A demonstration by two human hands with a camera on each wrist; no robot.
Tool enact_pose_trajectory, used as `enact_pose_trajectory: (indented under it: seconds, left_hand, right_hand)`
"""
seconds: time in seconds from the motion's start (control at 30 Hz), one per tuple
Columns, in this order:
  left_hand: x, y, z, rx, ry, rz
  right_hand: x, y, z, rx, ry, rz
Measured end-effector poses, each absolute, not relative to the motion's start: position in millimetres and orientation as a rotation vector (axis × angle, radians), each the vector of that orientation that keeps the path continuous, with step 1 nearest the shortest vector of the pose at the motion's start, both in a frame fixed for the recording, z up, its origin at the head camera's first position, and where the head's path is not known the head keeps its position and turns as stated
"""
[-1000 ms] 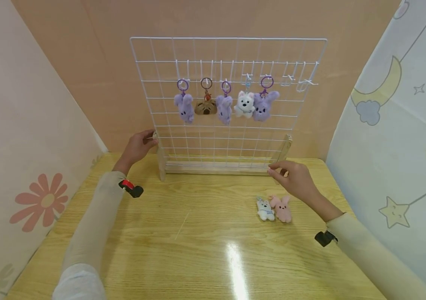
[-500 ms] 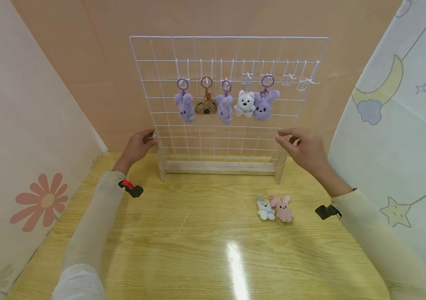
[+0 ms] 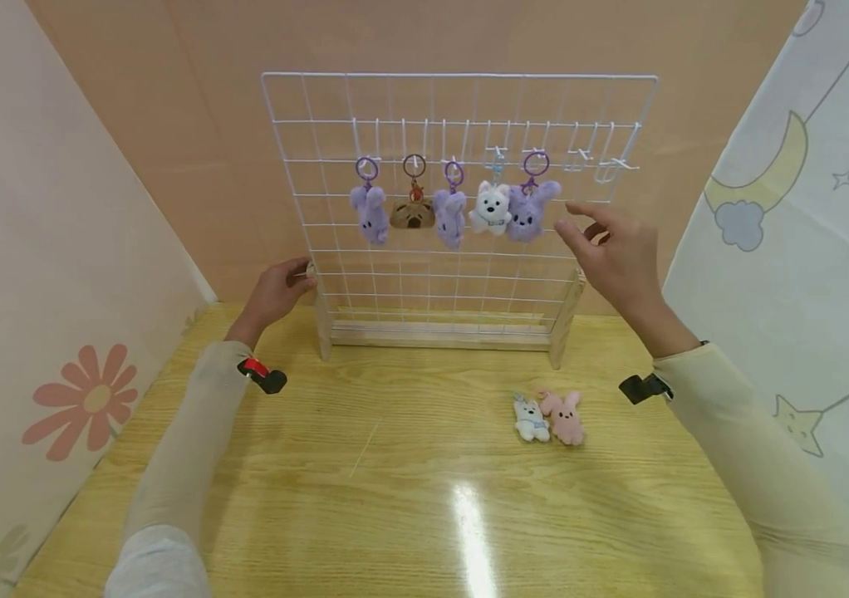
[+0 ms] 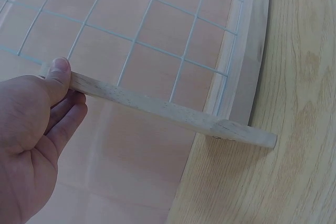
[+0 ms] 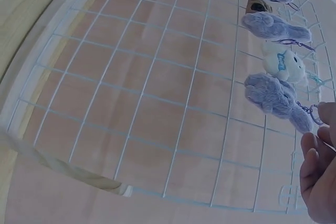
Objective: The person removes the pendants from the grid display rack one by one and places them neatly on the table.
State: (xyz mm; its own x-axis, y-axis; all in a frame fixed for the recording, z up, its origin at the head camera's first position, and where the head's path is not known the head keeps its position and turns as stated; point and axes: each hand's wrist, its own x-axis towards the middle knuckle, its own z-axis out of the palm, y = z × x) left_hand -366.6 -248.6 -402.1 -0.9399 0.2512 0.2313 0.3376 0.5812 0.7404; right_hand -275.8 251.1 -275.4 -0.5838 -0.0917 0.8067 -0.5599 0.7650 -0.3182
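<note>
My left hand (image 3: 275,295) pinches the top of the rack's left wooden upright (image 4: 142,102), thumb on one side and fingers behind it. The white wire grid rack (image 3: 462,76) stands upright on the table. From its hooks hang plush keychains: a lilac rabbit (image 3: 370,214), a brown bear head (image 3: 413,213), another lilac rabbit (image 3: 449,218), a white dog (image 3: 492,208) and, furthest right, a lilac rabbit (image 3: 525,214). Just right of that last rabbit is my right hand (image 3: 615,253), holding nothing, thumb and fingers apart and loosely bent.
Two bare hooks (image 3: 610,169) stick out at the rack's right end. On the wooden table (image 3: 305,482), in front of the right upright (image 3: 565,320), lie a white plush keychain (image 3: 531,420) and a pink rabbit keychain (image 3: 565,419), side by side. Patterned white sheets (image 3: 806,274) flank both sides.
My right hand has risen from the rack's lower right base, past the upright's top, to beside the rightmost lilac rabbit. The left hand has stayed on its upright.
</note>
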Motion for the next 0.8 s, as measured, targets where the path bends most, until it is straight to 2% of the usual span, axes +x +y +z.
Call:
enact_pose_trajectory:
  seconds: [0.4, 0.8]
  left_hand:
    - [-367, -249, -404, -0.526, -2.689, -1.296]
    - [-365, -250, -403, -0.521, -2.701, -1.304]
  right_hand:
    - [-297, 232, -258, 0.407, -2.032, 0.889]
    - [-320, 221, -257, 0.342, -1.996, 1.057]
